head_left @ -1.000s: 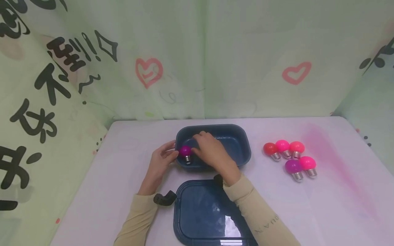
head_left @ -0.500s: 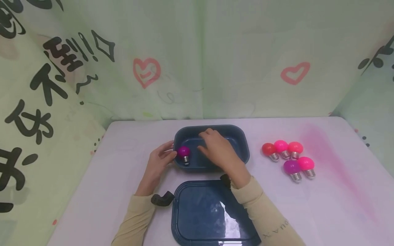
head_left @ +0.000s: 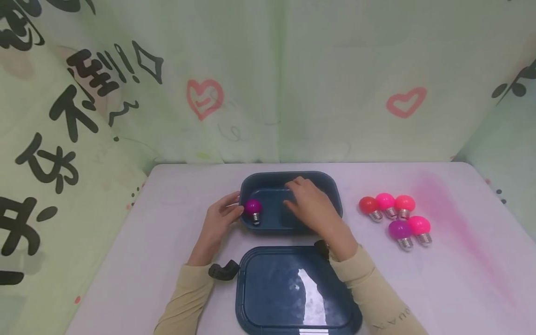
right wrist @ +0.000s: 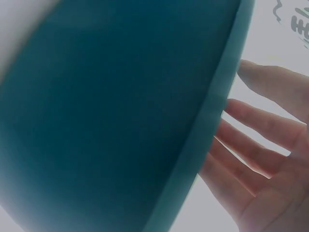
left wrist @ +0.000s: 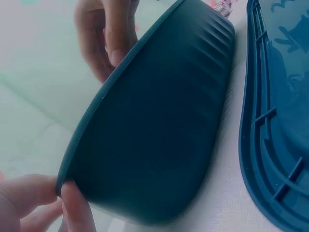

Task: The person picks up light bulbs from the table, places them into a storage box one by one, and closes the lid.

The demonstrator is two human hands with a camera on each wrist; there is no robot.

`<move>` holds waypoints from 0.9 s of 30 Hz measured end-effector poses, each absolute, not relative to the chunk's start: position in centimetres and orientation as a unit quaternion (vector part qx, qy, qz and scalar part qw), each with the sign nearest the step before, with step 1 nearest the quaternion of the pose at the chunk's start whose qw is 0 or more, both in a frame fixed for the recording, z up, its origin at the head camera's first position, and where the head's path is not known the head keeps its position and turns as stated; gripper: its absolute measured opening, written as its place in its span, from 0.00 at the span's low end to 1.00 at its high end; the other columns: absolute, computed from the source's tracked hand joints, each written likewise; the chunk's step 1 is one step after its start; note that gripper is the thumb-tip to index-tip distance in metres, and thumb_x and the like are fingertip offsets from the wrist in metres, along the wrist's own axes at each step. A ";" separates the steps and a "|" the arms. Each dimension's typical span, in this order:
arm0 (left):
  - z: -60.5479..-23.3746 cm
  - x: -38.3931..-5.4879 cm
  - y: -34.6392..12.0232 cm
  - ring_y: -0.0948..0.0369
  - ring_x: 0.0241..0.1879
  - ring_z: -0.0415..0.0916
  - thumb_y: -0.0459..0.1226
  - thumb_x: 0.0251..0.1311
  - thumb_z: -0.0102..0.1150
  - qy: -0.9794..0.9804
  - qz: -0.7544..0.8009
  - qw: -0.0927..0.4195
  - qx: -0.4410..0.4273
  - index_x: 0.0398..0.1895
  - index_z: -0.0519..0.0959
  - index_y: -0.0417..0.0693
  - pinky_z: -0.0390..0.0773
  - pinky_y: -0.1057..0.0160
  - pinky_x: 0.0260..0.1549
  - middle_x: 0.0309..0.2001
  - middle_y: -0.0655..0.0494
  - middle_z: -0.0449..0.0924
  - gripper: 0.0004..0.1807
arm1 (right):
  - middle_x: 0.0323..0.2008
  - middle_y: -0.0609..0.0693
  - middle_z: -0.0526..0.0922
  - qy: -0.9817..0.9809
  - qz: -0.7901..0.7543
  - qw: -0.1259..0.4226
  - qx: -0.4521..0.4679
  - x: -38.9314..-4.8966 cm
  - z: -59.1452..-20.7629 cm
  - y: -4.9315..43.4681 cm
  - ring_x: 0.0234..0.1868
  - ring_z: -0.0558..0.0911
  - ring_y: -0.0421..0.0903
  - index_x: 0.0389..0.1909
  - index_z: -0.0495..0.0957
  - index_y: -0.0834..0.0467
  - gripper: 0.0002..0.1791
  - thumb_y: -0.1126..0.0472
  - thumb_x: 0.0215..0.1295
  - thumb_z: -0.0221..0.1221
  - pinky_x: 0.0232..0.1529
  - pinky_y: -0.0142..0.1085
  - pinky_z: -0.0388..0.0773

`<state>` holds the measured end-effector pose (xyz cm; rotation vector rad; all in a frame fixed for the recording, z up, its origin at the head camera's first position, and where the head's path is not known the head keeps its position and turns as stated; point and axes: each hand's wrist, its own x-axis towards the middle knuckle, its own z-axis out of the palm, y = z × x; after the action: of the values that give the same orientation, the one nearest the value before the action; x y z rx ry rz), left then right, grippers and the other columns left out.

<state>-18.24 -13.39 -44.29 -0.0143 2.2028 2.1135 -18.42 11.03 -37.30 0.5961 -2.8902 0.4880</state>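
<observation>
A dark blue plastic container stands on the table, with one purple light bulb lying at its left end. My left hand pinches the left rim between thumb and fingers, as the left wrist view shows of the container's wall. Over the right half of the container is my right hand, fingers spread and loosely bent, holding nothing. In the right wrist view these fingers show past the container's rim.
A blue lid lies in front of the container, partly under the right sleeve. Right of the container is a group of several bulbs, among them a red bulb, a pink bulb and another purple bulb.
My right hand has shifted to the right within the container, away from the purple bulb, which stays at the left end. The left hand keeps its place at the rim.
</observation>
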 end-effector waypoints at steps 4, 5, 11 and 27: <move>-44.2 -18.2 -13.3 0.65 0.47 0.77 0.30 0.64 0.62 0.724 0.689 0.042 -0.010 0.67 0.71 0.39 0.80 0.70 0.41 0.61 0.39 0.74 0.28 | 0.49 0.60 0.81 -0.965 0.156 0.078 0.198 -18.4 -37.4 12.0 0.52 0.80 0.56 0.55 0.78 0.66 0.23 0.61 0.60 0.69 0.53 0.47 0.81; -44.2 -18.2 -13.3 0.64 0.47 0.77 0.30 0.64 0.62 0.725 0.687 0.041 -0.011 0.67 0.71 0.39 0.80 0.70 0.41 0.61 0.39 0.74 0.28 | 0.49 0.61 0.81 -0.965 0.155 0.078 0.197 -18.4 -37.5 12.3 0.52 0.79 0.56 0.55 0.78 0.67 0.23 0.61 0.60 0.69 0.53 0.47 0.81; -44.2 -18.2 -13.3 0.61 0.49 0.77 0.29 0.63 0.62 0.727 0.686 0.039 -0.010 0.67 0.71 0.40 0.80 0.71 0.40 0.61 0.39 0.74 0.27 | 0.49 0.62 0.81 -0.966 0.154 0.081 0.191 -18.3 -37.5 13.6 0.53 0.79 0.58 0.54 0.78 0.68 0.24 0.62 0.60 0.69 0.55 0.50 0.79; -44.2 -18.0 -13.3 0.64 0.47 0.77 0.29 0.63 0.62 0.715 0.698 0.040 -0.004 0.67 0.71 0.39 0.80 0.71 0.40 0.61 0.38 0.74 0.27 | 0.52 0.64 0.79 -0.975 0.149 0.060 0.154 -17.7 -37.3 16.0 0.55 0.79 0.61 0.57 0.76 0.68 0.26 0.61 0.59 0.69 0.50 0.52 0.82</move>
<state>-18.03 -13.34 -44.20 -0.0114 2.1916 2.1379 -17.72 16.05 -37.34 0.4671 -2.9517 0.4509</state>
